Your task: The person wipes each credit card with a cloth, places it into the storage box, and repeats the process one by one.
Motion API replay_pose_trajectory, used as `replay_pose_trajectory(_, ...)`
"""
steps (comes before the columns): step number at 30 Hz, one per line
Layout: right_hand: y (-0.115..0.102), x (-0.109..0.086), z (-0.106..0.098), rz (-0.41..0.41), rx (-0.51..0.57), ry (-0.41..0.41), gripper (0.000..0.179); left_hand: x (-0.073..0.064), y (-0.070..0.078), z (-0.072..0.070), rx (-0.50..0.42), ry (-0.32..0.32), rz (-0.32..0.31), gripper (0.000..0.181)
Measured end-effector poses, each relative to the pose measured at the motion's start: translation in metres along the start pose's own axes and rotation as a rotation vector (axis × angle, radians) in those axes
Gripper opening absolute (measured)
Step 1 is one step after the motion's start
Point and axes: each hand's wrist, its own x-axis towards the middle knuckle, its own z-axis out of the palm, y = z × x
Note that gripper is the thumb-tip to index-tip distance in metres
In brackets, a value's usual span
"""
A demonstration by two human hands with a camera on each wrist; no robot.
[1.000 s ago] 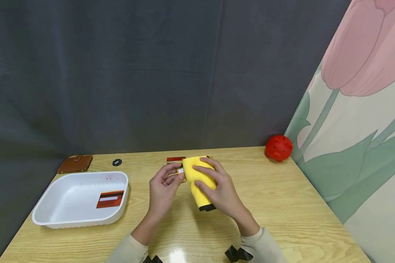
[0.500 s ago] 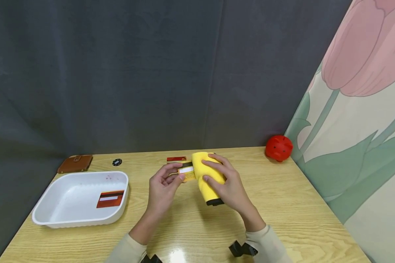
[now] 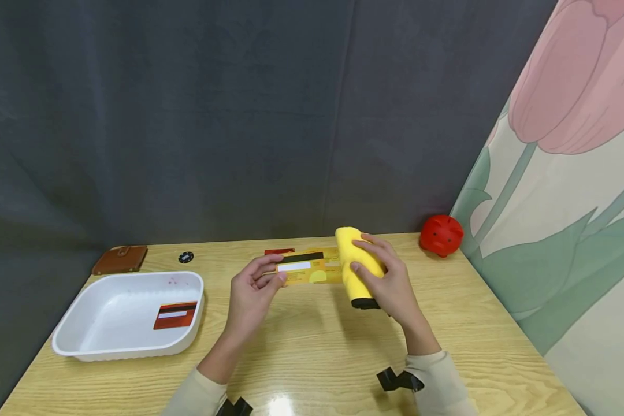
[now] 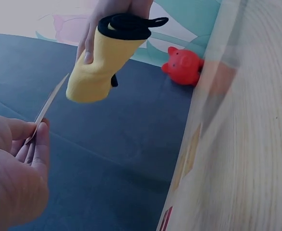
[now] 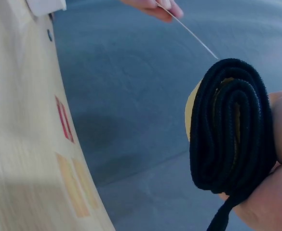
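My left hand point(image 3: 252, 292) pinches a yellow bank card point(image 3: 294, 266) with a dark stripe and a white strip, between thumb and fingers. The left wrist view shows that card point(image 4: 48, 103) nearly edge-on, raised off the table. To its right, my right hand point(image 3: 392, 283) grips a rolled yellow towel point(image 3: 357, 268) from the right side. The towel has black edging, and its coiled end point(image 5: 232, 127) with a hanging loop faces the right wrist camera. In the left wrist view a gap separates card and towel point(image 4: 100, 67); both are held above the table.
A red card point(image 3: 279, 251) and a yellow card point(image 4: 193, 149) lie at the table's back edge. A white tray point(image 3: 104, 315) at left contains a red card point(image 3: 174, 315). Behind it are a brown wallet point(image 3: 119, 260) and a poker chip point(image 3: 185, 257). A red piggy bank point(image 3: 441, 236) stands back right.
My right hand has moved right and slightly up with the rolled towel. The yellow card, at first mostly covered by the towel, now shows out in my left hand, which has stayed nearly in place.
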Motion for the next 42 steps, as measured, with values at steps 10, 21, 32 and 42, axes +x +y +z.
replay_pose_trajectory(10, -0.004, 0.001, -0.018, 0.054, -0.014, 0.04, 0.041, 0.002, 0.018, -0.018, 0.06, 0.018, -0.004, 0.033)
replay_pose_trajectory(21, -0.007, 0.002, -0.031, 0.09, -0.014, 0.077, 0.044, -0.005, 0.047, -0.093, 0.152, 0.1, 0.009, 0.038)
replay_pose_trajectory(32, -0.007, 0.002, -0.035, 0.117, -0.034, 0.096, 0.045, -0.01, 0.051, -0.202, 0.125, 0.113, -0.02, 0.038)
replay_pose_trajectory(42, -0.005, 0.002, -0.034, 0.112, -0.02, 0.092, 0.045, -0.016, 0.039, -0.255, 0.228, 0.044, -0.165, 0.035)
